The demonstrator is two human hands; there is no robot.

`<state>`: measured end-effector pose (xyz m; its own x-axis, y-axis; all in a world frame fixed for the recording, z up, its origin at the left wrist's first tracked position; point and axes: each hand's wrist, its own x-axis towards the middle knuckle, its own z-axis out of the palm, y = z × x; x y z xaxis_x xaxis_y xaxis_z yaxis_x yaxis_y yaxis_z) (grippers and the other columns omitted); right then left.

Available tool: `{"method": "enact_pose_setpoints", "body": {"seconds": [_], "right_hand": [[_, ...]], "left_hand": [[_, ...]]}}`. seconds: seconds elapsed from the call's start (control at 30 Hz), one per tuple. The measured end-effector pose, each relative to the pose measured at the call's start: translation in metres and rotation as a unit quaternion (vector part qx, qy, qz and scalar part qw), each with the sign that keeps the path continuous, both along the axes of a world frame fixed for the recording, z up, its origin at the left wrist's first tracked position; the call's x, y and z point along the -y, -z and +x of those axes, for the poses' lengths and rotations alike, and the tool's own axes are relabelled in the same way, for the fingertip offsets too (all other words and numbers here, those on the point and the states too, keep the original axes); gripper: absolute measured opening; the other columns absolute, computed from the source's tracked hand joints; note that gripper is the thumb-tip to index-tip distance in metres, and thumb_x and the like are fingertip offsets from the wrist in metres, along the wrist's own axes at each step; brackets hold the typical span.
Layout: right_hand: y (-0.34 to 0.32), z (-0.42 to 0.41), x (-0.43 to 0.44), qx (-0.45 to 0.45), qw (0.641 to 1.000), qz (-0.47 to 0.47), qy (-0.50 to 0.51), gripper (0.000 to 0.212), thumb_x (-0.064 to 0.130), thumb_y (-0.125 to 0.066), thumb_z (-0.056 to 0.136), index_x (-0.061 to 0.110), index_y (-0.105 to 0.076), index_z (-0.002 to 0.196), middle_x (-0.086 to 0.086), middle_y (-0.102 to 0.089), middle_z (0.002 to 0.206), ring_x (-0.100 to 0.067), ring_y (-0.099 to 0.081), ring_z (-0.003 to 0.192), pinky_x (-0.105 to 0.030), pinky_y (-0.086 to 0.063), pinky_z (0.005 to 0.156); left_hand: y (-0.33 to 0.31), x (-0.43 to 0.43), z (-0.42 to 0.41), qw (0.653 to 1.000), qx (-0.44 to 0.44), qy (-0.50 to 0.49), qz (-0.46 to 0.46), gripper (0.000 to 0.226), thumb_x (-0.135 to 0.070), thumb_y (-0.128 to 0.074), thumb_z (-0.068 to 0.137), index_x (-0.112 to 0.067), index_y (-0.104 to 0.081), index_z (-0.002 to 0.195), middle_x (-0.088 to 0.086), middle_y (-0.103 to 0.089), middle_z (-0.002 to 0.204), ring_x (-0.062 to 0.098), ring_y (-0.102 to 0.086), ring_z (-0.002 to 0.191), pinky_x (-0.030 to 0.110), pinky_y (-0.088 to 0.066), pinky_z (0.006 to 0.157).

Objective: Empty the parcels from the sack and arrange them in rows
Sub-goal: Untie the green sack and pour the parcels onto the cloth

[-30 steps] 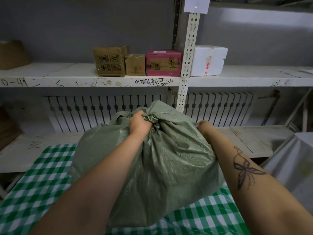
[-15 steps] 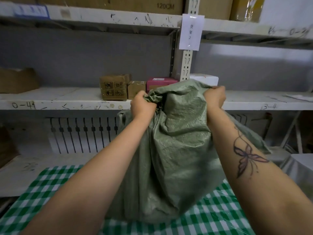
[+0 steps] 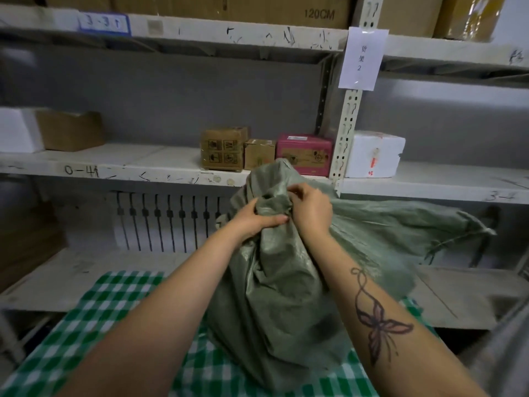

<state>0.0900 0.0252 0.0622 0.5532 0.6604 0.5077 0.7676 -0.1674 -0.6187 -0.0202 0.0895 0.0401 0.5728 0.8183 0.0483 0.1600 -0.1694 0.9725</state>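
Observation:
A bulging green woven sack [image 3: 280, 305] stands upright on the green-and-white checked cloth [image 3: 94, 316] in front of me. Its gathered neck is bunched between both hands. My left hand [image 3: 257, 217] grips the neck from the left, fingers curled round the fabric. My right hand [image 3: 310, 210] pinches the bunched fabric from the right, fingers bent on top of it. A loose flap of the sack [image 3: 415, 224] trails off to the right. The parcels inside are hidden.
On the middle shelf [image 3: 123, 164] behind the sack stand two brown boxes [image 3: 223, 151], a pink box [image 3: 305, 153] and a white foam box [image 3: 372, 153]. A steel upright [image 3: 347, 130] carries a paper label. A lower shelf board [image 3: 458, 296] lies to the right.
The sack has been set lower on the cloth. Both hands have come together at its neck, the right hand moving left from the sack's far corner.

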Motion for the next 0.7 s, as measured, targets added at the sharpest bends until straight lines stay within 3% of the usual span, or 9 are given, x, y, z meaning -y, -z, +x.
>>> {"method": "enact_pose_setpoints", "body": {"seconds": [0.07,0.17,0.23,0.37,0.47,0.53,0.57,0.63,0.7], "right_hand": [[0.002,0.002,-0.004,-0.006,1.000,0.001,-0.013,0.023,0.021,-0.055,0.090,0.022,-0.070,0.107,-0.006,-0.071,0.108,-0.027,-0.063,0.102,-0.035,-0.052,0.079],[0.009,0.004,-0.006,0.001,0.999,-0.041,-0.023,0.027,0.016,-0.052,0.088,0.021,-0.070,0.107,-0.010,-0.070,0.108,-0.031,-0.062,0.103,-0.037,-0.052,0.080],[0.016,0.009,-0.004,0.005,0.997,-0.071,-0.024,0.031,0.012,-0.047,0.086,0.021,-0.068,0.108,-0.012,-0.068,0.109,-0.033,-0.061,0.103,-0.035,-0.049,0.077],[0.028,0.031,0.006,-0.021,0.997,-0.068,-0.036,0.051,0.004,-0.042,0.082,0.025,-0.054,0.127,-0.005,-0.062,0.125,-0.027,-0.057,0.112,-0.034,-0.048,0.083],[0.040,0.055,0.018,0.083,0.975,-0.175,0.106,0.061,0.009,-0.043,0.086,0.025,-0.031,0.143,-0.010,-0.036,0.148,-0.033,-0.037,0.131,-0.041,-0.036,0.100],[0.045,0.066,0.025,0.069,0.937,-0.285,0.188,0.063,0.014,-0.041,0.091,0.030,-0.017,0.148,-0.013,-0.005,0.159,-0.038,-0.011,0.143,-0.052,-0.019,0.111],[0.049,0.071,0.026,0.038,0.926,-0.315,0.207,0.060,0.015,-0.038,0.094,0.032,-0.018,0.147,-0.015,0.002,0.158,-0.041,-0.003,0.144,-0.059,-0.013,0.111],[0.054,0.081,0.026,-0.052,0.934,-0.291,0.198,0.045,0.012,-0.032,0.097,0.028,-0.037,0.139,-0.019,-0.016,0.155,-0.044,-0.015,0.140,-0.066,-0.017,0.107],[0.052,0.084,0.026,-0.148,0.964,-0.150,0.164,0.036,0.010,-0.027,0.098,0.017,-0.048,0.125,-0.020,-0.049,0.134,-0.039,-0.047,0.120,-0.051,-0.040,0.096]], "left_hand": [[0.011,-0.006,0.003,0.998,0.009,-0.057,0.013,0.052,-0.027,-0.077,0.075,-0.014,-0.058,0.121,0.003,-0.062,0.121,0.019,-0.058,0.110,0.032,-0.045,0.097],[0.023,-0.009,0.018,0.977,-0.058,-0.192,0.070,0.037,-0.029,-0.068,0.079,-0.016,-0.061,0.114,0.011,-0.061,0.120,0.032,-0.056,0.110,0.038,-0.046,0.094],[0.029,-0.006,0.026,0.959,-0.120,-0.230,0.117,0.024,-0.029,-0.057,0.084,-0.020,-0.061,0.106,0.013,-0.060,0.114,0.035,-0.057,0.102,0.039,-0.049,0.086],[0.034,-0.002,0.034,0.946,-0.129,-0.262,0.141,0.020,-0.018,-0.045,0.088,-0.021,-0.060,0.102,0.011,-0.061,0.108,0.034,-0.057,0.094,0.037,-0.048,0.075],[0.035,-0.002,0.036,0.942,-0.125,-0.279,0.140,0.024,-0.014,-0.043,0.089,-0.018,-0.060,0.105,0.012,-0.059,0.111,0.034,-0.057,0.097,0.033,-0.042,0.070],[0.035,-0.002,0.036,0.942,-0.114,-0.285,0.137,0.025,-0.013,-0.043,0.089,-0.018,-0.061,0.106,0.012,-0.060,0.112,0.034,-0.057,0.097,0.032,-0.042,0.069],[0.035,-0.002,0.035,0.942,-0.108,-0.286,0.136,0.026,-0.013,-0.043,0.089,-0.018,-0.061,0.106,0.012,-0.060,0.112,0.033,-0.057,0.097,0.032,-0.042,0.069],[0.035,0.001,0.035,0.944,-0.096,-0.283,0.137,0.026,-0.012,-0.044,0.089,-0.018,-0.061,0.107,0.012,-0.061,0.113,0.033,-0.057,0.097,0.032,-0.043,0.070],[0.034,0.006,0.035,0.944,-0.088,-0.284,0.145,0.025,-0.011,-0.044,0.089,-0.016,-0.061,0.106,0.012,-0.060,0.113,0.032,-0.057,0.096,0.031,-0.040,0.068]]}}
